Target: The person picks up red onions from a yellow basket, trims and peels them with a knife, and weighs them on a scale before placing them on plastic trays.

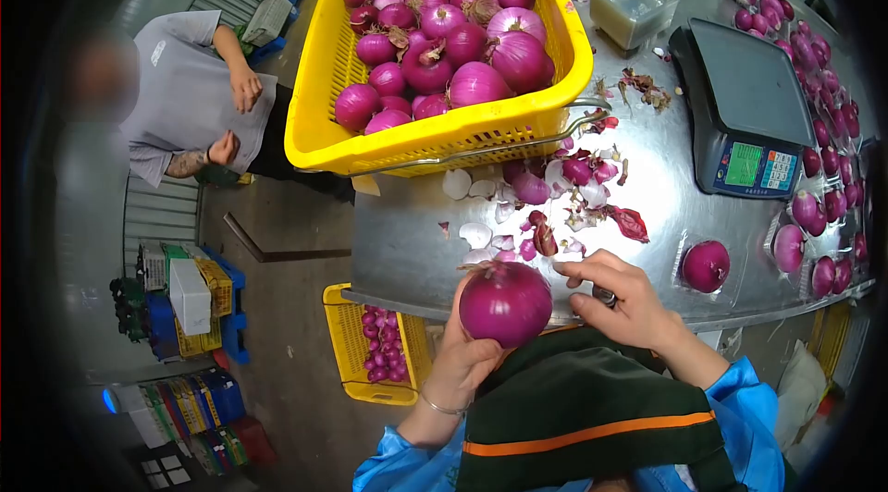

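My left hand (462, 364) holds a large red onion (505, 303) up in front of my chest, at the near edge of the steel table (407, 252). My right hand (622, 296) is right beside it, closed on a small dark tool, probably a knife (605, 295), with fingers reaching toward the onion. Onion skins and peeled scraps (555, 205) lie on the table just beyond my hands. A yellow crate (435, 136) full of red onions sits at the far left of the table.
A digital scale (747, 108) stands at the right, with onions in clear trays (814, 215) along the right edge and one onion (705, 265) near my right hand. A plastic tub (633, 6) sits behind. Another person (190, 104) sits on the floor left. A second yellow crate (379, 349) is below.
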### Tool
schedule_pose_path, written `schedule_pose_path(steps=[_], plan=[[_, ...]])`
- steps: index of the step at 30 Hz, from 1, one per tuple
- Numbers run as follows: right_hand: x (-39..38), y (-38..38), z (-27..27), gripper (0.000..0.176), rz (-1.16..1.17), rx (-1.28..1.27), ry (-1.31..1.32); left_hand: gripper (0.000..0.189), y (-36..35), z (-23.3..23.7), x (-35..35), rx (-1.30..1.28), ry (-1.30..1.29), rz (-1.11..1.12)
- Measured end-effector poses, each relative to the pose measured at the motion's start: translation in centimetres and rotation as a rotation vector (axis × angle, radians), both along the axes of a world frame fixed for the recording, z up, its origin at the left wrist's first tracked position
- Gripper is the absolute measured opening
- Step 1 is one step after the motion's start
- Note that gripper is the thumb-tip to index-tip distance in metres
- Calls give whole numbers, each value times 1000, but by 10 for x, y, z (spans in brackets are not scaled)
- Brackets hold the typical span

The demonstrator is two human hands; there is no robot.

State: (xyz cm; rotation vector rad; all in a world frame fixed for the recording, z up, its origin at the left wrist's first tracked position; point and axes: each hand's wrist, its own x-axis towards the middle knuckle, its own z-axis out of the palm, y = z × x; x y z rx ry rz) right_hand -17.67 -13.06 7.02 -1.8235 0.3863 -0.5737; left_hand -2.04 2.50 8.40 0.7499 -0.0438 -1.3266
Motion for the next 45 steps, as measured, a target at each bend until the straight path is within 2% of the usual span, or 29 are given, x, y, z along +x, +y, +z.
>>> schedule_pose_path(steps=[1,3,4,7,9,11,12,13,15,16,17,19,20,21,23,25,26,28,29,31,34,35,36,40,42,45], plan=[[3,-3,11,37,-2,-4,-3,102,1,4,0,-4,-3,-2],[6,-10,37,47,56,-516,216,100,2,13,-2,69,-198,-26],[13,-9,30,57,15,-586,115,100,3,13,-4,93,-201,-23],[22,-6,40,56,83,-609,214,103,6,13,-3,100,-333,-116],[20,-7,36,56,98,-610,210,103,7,17,-5,132,-348,-85],[7,-14,20,52,55,-593,333,104,13,19,2,116,-451,-63],[-2,-14,15,45,21,-571,308,100,17,23,4,148,-594,-71],[-3,-8,14,45,27,-572,301,100,18,23,10,151,-599,-64],[-5,10,10,34,-117,-179,-92,92,18,23,17,135,-1594,-51],[-1,16,10,26,-181,-40,-177,87,10,37,11,201,-1795,-43],[1,15,7,26,-200,-42,-184,87,6,36,9,184,-1804,-54],[2,5,-5,20,-208,102,-41,90,0,27,4,105,-2053,116],[-5,-2,-22,22,-140,382,138,85,-2,24,6,72,-2114,91],[-19,-9,-35,24,-127,498,371,84,-8,21,4,73,-2175,55],[-58,-3,-58,22,-367,309,341,85,-24,14,-6,215,-2069,-60],[-108,-13,-84,19,-763,-112,236,87,-34,-7,-17,181,-1823,-189],[-140,-26,-92,17,-955,-147,323,87,-43,-16,-29,118,-1800,-280],[-188,-46,-86,33,-1250,238,400,87,-65,-23,-59,30,-1811,-471],[-216,-54,-103,46,-1208,103,598,88,-78,-38,-71,-50,-1767,-525],[-230,-53,-121,63,-1063,84,719,88,-107,-61,-99,-110,-1604,-606],[-216,-43,-126,89,-944,177,760,88,-141,-88,-136,-200,-1501,-675],[-214,-40,-132,92,-947,212,731,89,-148,-93,-147,-156,-1373,-694],[-214,-39,-137,92,-962,252,684,89,-154,-99,-156,-107,-1245,-712],[-215,-41,-134,89,-980,327,591,88,-162,-121,-167,-54,-1322,-776],[-217,-42,-130,88,-983,310,581,89,-165,-125,-170,-3,-1271,-792],[-224,-45,-87,86,-918,248,684,90,-164,-116,-174,63,-1223,-804]])
